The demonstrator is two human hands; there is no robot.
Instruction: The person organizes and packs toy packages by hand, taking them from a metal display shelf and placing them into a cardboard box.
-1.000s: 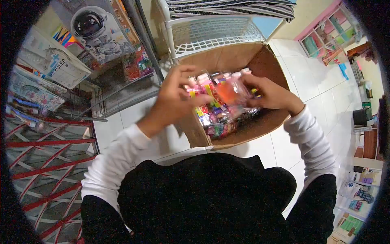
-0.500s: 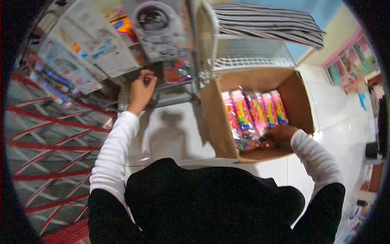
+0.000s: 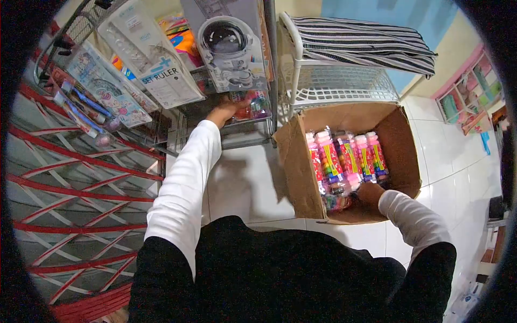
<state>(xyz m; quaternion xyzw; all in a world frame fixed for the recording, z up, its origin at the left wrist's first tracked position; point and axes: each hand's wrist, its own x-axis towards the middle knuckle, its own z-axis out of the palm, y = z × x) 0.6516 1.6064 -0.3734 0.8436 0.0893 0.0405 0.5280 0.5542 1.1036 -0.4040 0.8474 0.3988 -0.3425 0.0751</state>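
Observation:
My left hand (image 3: 225, 111) reaches into the lower level of a wire rack (image 3: 245, 134), at small red and purple packets (image 3: 259, 105); its fingertips are partly hidden and blurred. Above it stands a package with an astronaut picture (image 3: 229, 51). My right hand (image 3: 371, 192) is inside an open cardboard box (image 3: 299, 167), low in its right half. Its fingers point down beside pink-capped packs with colourful labels (image 3: 350, 156), and what they touch is hidden.
Left on the rack are a set ruler pack (image 3: 167, 81) and other stationery packs. A red folding gate (image 3: 81, 230) lies at the left. Behind the box stands a white basket shelf (image 3: 344, 81) with a striped cloth (image 3: 361, 40) on top. White floor tiles (image 3: 237, 188) show between rack and box.
My left hand has moved right, from beside the dark gap to the red and purple packets. My right hand stays in the box. The view has shifted slightly, so rack and box appear further right.

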